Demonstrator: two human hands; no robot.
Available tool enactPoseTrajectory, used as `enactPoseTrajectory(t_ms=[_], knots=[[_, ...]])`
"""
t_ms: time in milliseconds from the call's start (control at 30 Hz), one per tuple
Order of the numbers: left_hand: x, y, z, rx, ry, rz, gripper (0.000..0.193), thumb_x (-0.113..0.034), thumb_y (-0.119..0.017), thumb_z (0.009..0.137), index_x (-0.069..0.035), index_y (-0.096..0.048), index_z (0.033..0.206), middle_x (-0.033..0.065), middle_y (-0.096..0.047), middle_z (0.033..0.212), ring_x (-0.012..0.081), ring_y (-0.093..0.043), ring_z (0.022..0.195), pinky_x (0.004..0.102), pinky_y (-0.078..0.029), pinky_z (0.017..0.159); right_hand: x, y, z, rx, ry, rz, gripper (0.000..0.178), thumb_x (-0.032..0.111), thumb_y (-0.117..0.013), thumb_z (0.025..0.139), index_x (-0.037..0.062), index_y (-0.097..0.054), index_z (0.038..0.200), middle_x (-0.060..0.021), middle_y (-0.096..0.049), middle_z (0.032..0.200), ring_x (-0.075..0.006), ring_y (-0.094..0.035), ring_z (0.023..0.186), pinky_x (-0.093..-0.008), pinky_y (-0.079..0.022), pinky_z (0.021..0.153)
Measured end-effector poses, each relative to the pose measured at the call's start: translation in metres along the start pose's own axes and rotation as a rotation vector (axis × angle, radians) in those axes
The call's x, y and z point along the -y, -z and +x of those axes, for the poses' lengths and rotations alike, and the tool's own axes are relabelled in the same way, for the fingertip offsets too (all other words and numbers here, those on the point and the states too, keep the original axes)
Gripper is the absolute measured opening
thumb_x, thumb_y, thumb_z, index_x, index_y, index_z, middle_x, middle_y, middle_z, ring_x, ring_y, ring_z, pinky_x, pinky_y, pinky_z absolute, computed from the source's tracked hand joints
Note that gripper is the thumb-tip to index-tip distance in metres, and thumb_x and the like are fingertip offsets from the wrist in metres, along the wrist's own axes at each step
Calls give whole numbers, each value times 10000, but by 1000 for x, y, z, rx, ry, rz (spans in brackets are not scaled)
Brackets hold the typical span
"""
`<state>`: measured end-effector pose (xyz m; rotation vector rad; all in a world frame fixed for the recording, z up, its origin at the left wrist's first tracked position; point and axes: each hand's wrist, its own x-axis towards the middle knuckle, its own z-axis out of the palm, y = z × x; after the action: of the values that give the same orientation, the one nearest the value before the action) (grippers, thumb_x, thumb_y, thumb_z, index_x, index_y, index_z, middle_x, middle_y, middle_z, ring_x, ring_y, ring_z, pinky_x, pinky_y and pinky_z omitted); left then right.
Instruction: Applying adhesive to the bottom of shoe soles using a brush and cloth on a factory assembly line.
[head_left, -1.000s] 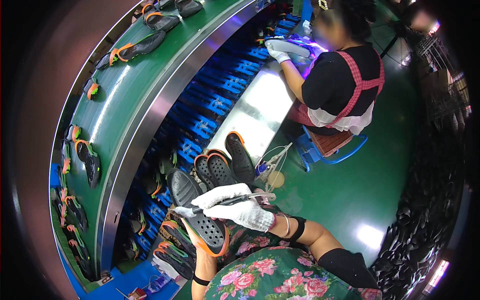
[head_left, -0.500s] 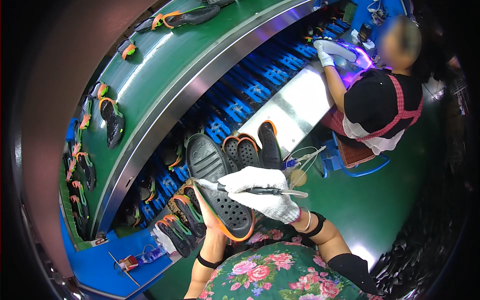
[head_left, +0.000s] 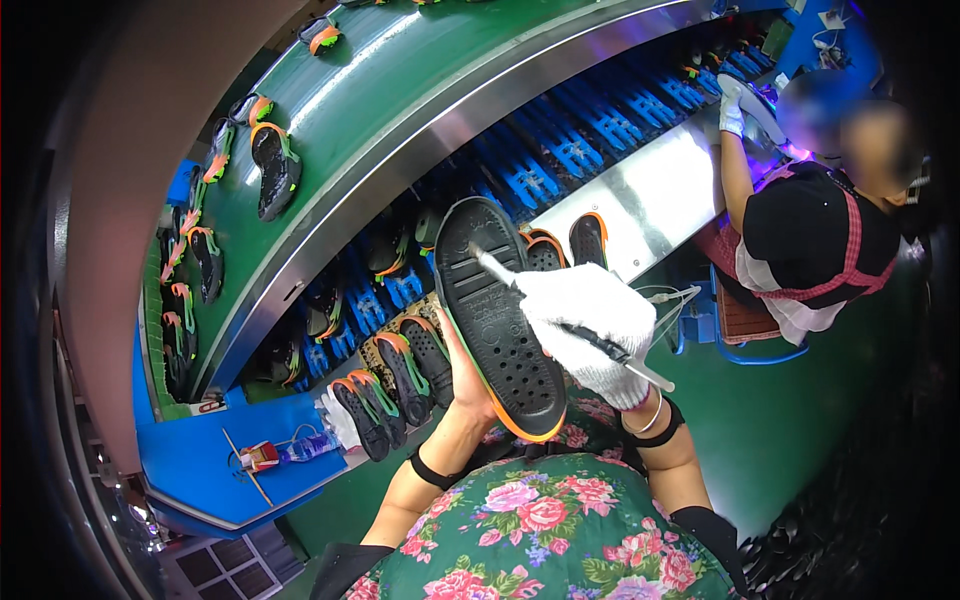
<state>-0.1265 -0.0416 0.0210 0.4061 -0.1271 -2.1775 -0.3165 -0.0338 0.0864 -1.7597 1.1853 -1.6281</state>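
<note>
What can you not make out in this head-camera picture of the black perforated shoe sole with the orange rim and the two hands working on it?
- Left hand: mostly hidden behind the black perforated shoe sole with the orange rim; its grip cannot be seen.
- Thin brush-like tool in the white-gloved right hand: its tip is too small to identify.
- Sole's upper side: faces away.
- Dark heap, lower right: too dim, bent at the rim.

Blk shoe sole [head_left: 497, 312] (orange rim), tread up

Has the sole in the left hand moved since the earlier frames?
Yes. The sole has been raised and turned more upright: its toe end now overlaps the blue racks under the conveyor's steel edge, where earlier it lay lower, near the lap.
</note>
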Motion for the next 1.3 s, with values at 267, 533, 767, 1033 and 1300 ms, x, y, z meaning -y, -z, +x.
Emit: enactPoseTrajectory(t_ms=[267, 533, 767, 1033, 1300], knots=[[19, -8, 1, -361, 55, 473, 975, -847, -242, 892, -107, -386, 1510, 87, -525, 1445, 263, -512, 1317, 427, -421, 1107, -11, -11, -14, 106, 159, -235, 431, 35, -656, 858, 14, -623, 1287, -155, -625, 1331, -289, -610, 1198, -387, -484, 1007], [18, 36, 3, 379, -24, -375, 768, -646, -259, 1033, -119, -217, 1589, 34, -314, 1601, 237, -292, 1467, 388, -170, 1232, 6, -15, -21, -86, 52, -133, 323, -43, -711, 800, -26, -694, 1122, -163, -715, 1119, -278, -705, 964, -362, -569, 844], [-15, 51, -37, 90, -69, 409, 784, -673, -266, 1017, -113, -289, 1564, 44, -355, 1581, 264, -359, 1429, 403, -255, 1206, -5, -96, -55, -423, -336, 851, 738, 510, -673, 837, -14, -563, 1345, -167, -634, 1315, -282, -630, 1173, -387, -501, 1015], [-9, 26, -27, -64, -70, 566, 800, -725, -287, 984, -135, -385, 1515, 40, -473, 1490, 249, -459, 1345, 391, -358, 1140, 25, -55, -46, -132, -257, 375, 360, 170, -669, 907, -3, -658, 1223, -134, -697, 1186, -261, -672, 1083, -366, -534, 950], [-13, 30, -39, -23, -69, 489, 818, -731, -289, 977, -127, -381, 1522, 51, -469, 1511, 276, -460, 1362, 407, -343, 1157, 22, -58, -40, -77, 15, -63, 311, 51, -649, 905, -23, -654, 1207, -139, -696, 1153, -241, -677, 1073, -323, -536, 924]])
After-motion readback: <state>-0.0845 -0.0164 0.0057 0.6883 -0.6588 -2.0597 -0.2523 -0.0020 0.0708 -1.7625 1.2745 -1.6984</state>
